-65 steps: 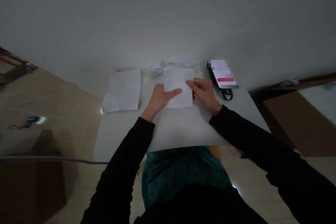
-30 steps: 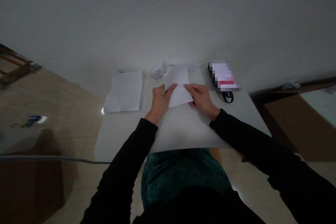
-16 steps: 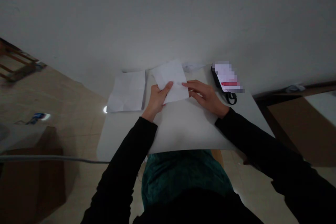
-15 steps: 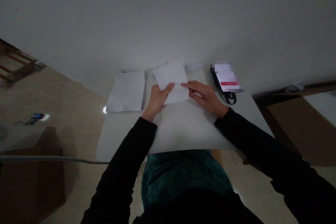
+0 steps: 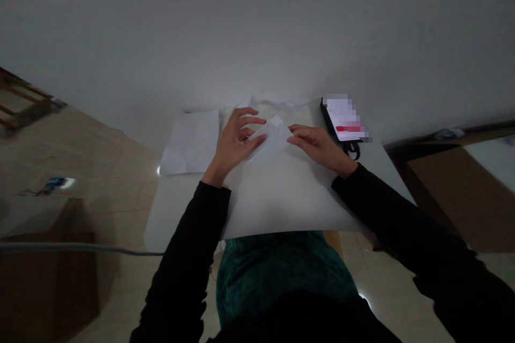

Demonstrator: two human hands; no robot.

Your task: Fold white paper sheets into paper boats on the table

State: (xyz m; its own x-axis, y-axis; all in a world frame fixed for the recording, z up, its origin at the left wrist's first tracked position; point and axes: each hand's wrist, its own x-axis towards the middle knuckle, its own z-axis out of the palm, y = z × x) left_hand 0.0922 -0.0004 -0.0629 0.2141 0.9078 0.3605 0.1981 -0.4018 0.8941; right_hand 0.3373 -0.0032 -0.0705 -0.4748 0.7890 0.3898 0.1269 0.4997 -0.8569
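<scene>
Between my hands is a sheet of white paper (image 5: 270, 143), tilted, with a pointed corner toward the wall. My right hand (image 5: 317, 146) pinches its right edge between thumb and fingers. My left hand (image 5: 234, 142) is at the other side, fingers spread and curved. Its thumb tip lies over the paper's left part; whether it presses on it I cannot tell. A stack of white paper sheets (image 5: 193, 142), creased near the lower edge, lies left of my left hand. Behind my fingers stands a small folded white paper piece (image 5: 246, 102).
The white table (image 5: 277, 203) stands against a grey wall (image 5: 257, 27). At its right rear lies a phone with a lit, partly blurred screen (image 5: 341, 112) on a black case with a strap (image 5: 352, 150). Cardboard boxes (image 5: 462, 198) stand right; a cable (image 5: 80, 246) runs at left.
The paper has turned and looks smaller, a corner now pointing away. My left hand has loosened and spread its fingers; my right hand has closed on the paper's edge.
</scene>
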